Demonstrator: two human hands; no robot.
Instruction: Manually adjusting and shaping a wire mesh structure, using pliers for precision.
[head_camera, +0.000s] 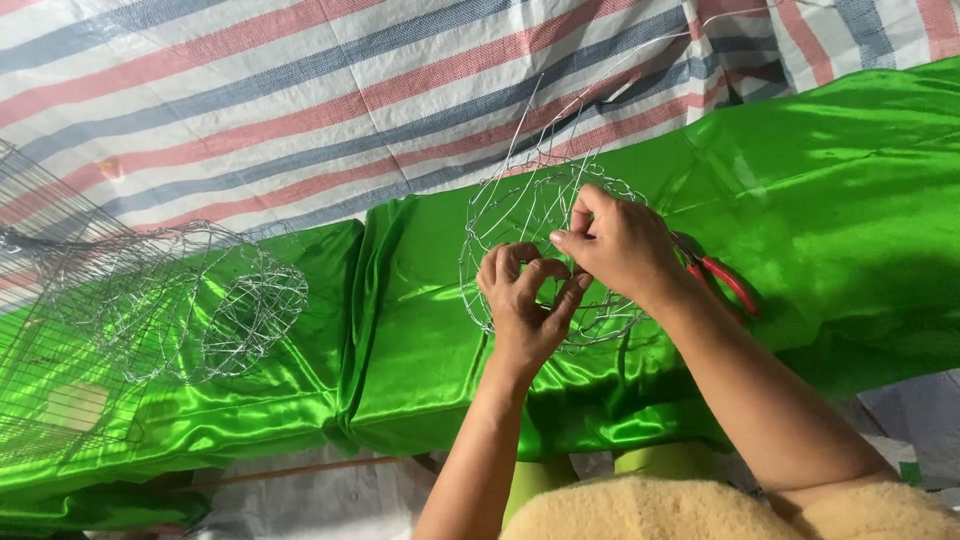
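A round frame of thin silver wire (520, 205) stands over shiny green satin cloth (800, 170). My left hand (522, 300) curls its fingers around the frame's near wires. My right hand (620, 245) pinches a wire between thumb and forefinger just above the left hand. Loose wire ends stick up from the frame's top. Red-handled pliers (728, 282) lie on the cloth right behind my right wrist, partly hidden by it.
Finished wire frames (215, 300) lie in a heap on the green cloth at the left, beside a flat wire grid (40, 330). A striped red, blue and white tarp (300, 90) covers the ground beyond. A fuzzy beige garment (720, 510) fills the bottom edge.
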